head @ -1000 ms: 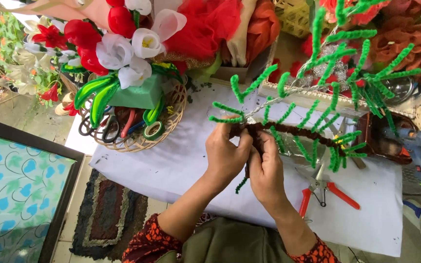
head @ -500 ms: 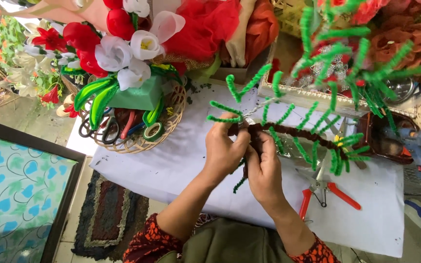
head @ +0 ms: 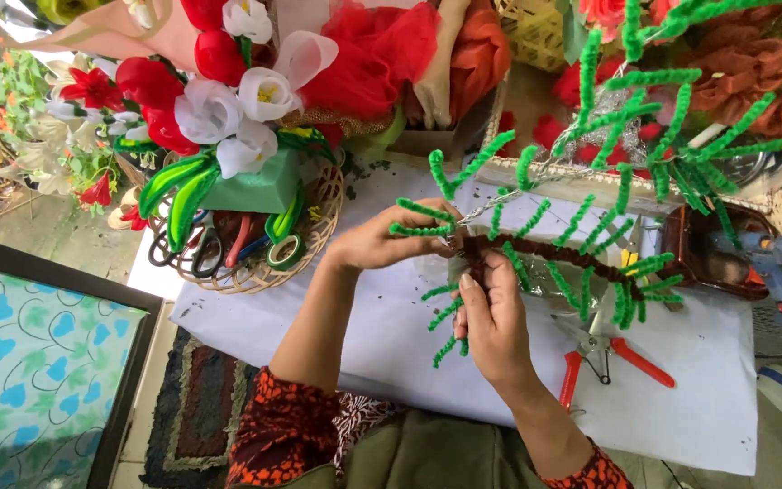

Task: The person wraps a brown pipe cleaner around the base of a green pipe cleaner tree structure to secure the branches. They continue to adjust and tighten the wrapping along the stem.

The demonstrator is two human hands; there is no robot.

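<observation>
A craft branch with a brown fuzzy stem and many green fuzzy-wire twigs lies across the white sheet. My left hand pinches a green twig at the stem's near end. My right hand grips the brown stem just below it, with several green twigs sticking out under its fingers. A second green fuzzy-wire branch rises at the upper right.
A wicker basket holds green foam, fabric flowers, scissors and tape rolls. Red-handled pliers lie on the sheet right of my hand. A blue glue gun sits at far right. A framed heart-patterned panel stands at lower left.
My left hand has moved left along the branch end and now pinches a green twig. The right hand has shifted slightly down the stem.
</observation>
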